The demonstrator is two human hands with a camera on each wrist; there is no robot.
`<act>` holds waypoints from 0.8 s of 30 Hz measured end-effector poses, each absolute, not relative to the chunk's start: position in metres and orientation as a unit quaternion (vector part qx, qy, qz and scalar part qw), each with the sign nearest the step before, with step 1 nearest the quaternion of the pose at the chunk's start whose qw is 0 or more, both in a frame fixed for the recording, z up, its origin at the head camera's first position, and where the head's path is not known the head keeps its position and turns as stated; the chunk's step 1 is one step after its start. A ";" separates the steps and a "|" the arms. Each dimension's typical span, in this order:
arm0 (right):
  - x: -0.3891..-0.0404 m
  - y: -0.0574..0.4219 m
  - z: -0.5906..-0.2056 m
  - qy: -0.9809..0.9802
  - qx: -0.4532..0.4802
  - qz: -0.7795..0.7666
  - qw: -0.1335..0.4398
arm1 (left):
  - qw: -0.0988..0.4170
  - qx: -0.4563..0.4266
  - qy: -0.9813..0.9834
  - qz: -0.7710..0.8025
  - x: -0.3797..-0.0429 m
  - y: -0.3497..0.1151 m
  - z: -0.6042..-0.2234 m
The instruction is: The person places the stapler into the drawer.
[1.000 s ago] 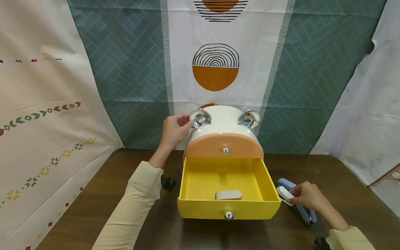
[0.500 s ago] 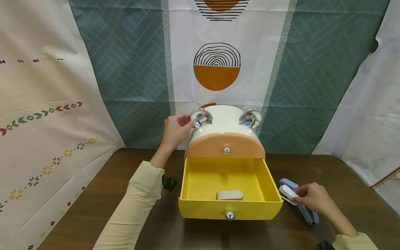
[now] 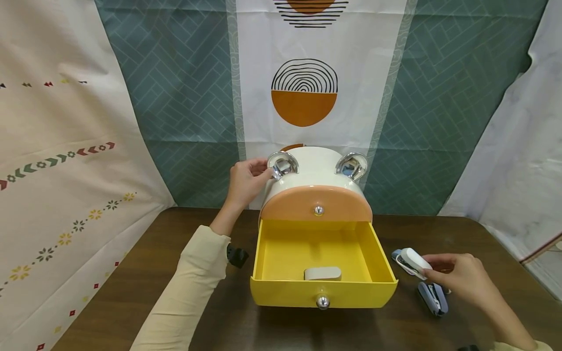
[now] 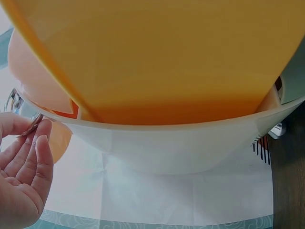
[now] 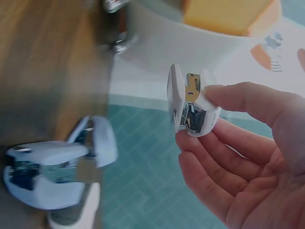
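My right hand (image 3: 465, 278) pinches a small white stapler (image 3: 414, 261) between thumb and fingers. In the right wrist view this stapler (image 5: 193, 102) is held up off the table, its metal inside showing. A grey-blue stapler (image 3: 433, 298) lies below it on the table, and another blue one (image 3: 395, 254) is partly hidden behind the white stapler. My left hand (image 3: 248, 185) pinches the left silver ear (image 3: 282, 166) of a white desktop drawer cabinet (image 3: 315, 163). Its yellow drawer (image 3: 322, 295) is pulled out; a rounded off-white thing (image 3: 322, 273) lies inside near the front.
Above the yellow drawer is a closed peach drawer (image 3: 316, 202) with a silver knob. The cabinet stands mid-table on the dark wooden table (image 3: 210, 312). Patterned cloths (image 3: 189, 97) hang behind and at both sides. A white piece (image 5: 78, 210) lies beside the blue staplers in the right wrist view.
My right hand has lifted the white stapler and moved it a little right and away, uncovering the grey-blue stapler. My left hand stays at the ear.
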State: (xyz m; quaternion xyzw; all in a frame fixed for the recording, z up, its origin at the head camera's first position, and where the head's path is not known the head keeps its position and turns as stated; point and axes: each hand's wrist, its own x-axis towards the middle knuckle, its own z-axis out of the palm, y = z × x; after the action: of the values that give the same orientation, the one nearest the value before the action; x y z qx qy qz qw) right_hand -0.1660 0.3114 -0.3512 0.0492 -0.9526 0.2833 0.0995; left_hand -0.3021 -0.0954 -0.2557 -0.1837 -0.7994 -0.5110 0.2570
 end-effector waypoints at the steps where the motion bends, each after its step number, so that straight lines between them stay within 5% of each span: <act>1: -0.164 0.310 -0.349 -0.951 0.052 0.287 0.106 | 0.257 -0.184 -0.800 -0.510 -0.302 -0.096 -0.256; 24: -0.128 0.268 -0.294 -0.895 0.103 0.363 0.239 | 0.253 -0.187 -0.798 -0.514 -0.301 -0.096 -0.255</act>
State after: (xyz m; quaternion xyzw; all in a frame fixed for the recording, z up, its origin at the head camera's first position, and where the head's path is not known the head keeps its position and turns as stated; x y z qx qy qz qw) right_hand -0.1282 0.2678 -0.2939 0.1032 -0.8947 0.3630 0.2388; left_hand -0.3012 -0.0956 -0.2553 -0.1875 -0.7975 -0.5145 0.2531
